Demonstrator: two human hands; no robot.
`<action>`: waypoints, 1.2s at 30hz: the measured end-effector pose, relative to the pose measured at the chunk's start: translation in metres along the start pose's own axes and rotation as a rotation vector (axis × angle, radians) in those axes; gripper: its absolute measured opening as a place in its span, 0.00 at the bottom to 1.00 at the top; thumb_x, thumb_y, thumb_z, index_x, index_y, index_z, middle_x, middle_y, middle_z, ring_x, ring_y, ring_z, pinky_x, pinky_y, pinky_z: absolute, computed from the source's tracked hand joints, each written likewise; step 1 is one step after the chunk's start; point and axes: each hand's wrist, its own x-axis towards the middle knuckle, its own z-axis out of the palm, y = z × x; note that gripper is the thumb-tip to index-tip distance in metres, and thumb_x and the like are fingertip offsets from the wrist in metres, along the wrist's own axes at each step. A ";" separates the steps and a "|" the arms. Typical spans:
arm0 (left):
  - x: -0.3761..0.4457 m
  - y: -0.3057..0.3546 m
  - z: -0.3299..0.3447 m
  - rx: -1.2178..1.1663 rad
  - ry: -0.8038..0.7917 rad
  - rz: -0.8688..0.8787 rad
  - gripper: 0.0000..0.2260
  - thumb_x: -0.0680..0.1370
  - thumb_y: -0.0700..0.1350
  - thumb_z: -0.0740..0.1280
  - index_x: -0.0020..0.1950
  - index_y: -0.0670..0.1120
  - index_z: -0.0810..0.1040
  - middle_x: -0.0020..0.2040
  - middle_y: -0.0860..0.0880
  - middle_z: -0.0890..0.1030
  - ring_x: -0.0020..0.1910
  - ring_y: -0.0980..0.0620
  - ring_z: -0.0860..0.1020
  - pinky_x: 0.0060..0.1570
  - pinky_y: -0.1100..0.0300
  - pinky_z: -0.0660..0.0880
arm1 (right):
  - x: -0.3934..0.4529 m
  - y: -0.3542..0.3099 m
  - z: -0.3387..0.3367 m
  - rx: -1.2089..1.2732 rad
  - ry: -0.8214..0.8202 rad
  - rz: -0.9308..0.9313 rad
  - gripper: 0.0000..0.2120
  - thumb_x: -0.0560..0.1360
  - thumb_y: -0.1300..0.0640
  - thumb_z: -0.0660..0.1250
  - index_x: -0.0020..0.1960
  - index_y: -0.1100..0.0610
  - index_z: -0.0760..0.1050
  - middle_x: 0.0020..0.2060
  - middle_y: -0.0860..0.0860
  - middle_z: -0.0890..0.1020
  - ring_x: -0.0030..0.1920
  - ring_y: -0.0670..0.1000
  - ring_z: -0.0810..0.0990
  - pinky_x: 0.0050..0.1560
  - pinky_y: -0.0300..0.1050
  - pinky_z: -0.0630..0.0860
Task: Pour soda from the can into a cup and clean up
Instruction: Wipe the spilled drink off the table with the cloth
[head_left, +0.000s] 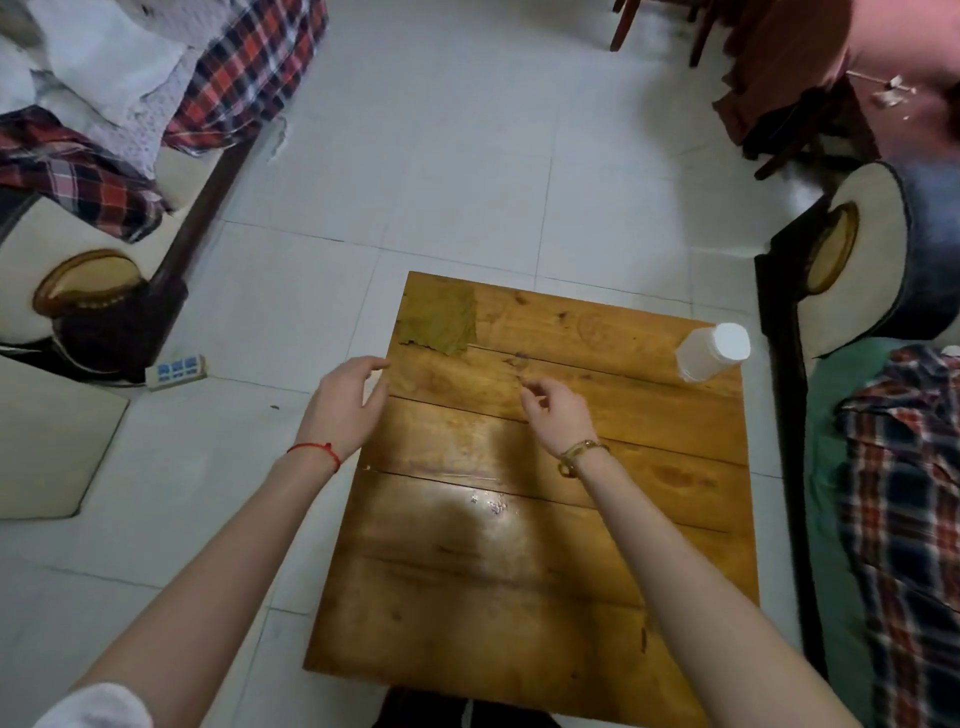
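A white plastic cup (711, 352) stands upside down near the far right corner of the wooden table (545, 545). A green-brown cloth (439, 321) lies flat at the table's far left corner. My left hand (345, 402) hovers at the table's left edge, fingers relaxed and spread, holding nothing. My right hand (558, 410) hangs over the middle of the table with loosely curled fingers, empty. A small wet patch (488, 503) glistens on the wood between my forearms. No soda can is in view.
A white power strip (175, 370) lies on the tiled floor left of the table. Sofas with plaid cloths stand at the left (104, 171) and right (898, 467). Another person in pink (904, 62) is at the far right, by dark chair legs.
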 end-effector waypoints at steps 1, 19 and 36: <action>0.021 -0.004 0.006 -0.033 0.012 -0.028 0.15 0.82 0.46 0.61 0.67 0.46 0.75 0.65 0.47 0.78 0.63 0.47 0.76 0.62 0.53 0.73 | 0.023 -0.003 0.003 0.019 0.000 0.015 0.16 0.81 0.53 0.60 0.64 0.58 0.76 0.59 0.53 0.81 0.58 0.53 0.79 0.52 0.38 0.69; 0.226 -0.076 0.147 -0.304 0.088 -0.485 0.18 0.79 0.48 0.67 0.67 0.41 0.74 0.62 0.42 0.79 0.62 0.44 0.76 0.62 0.54 0.71 | 0.285 0.020 0.122 0.217 0.023 0.290 0.14 0.78 0.51 0.65 0.60 0.58 0.74 0.49 0.52 0.79 0.50 0.52 0.78 0.52 0.45 0.76; 0.231 -0.092 0.161 -0.404 0.034 -0.422 0.11 0.77 0.50 0.68 0.49 0.42 0.77 0.42 0.48 0.76 0.44 0.49 0.74 0.41 0.60 0.70 | 0.281 0.012 0.137 0.715 0.057 0.287 0.11 0.76 0.57 0.64 0.35 0.55 0.67 0.31 0.48 0.66 0.32 0.47 0.65 0.33 0.39 0.65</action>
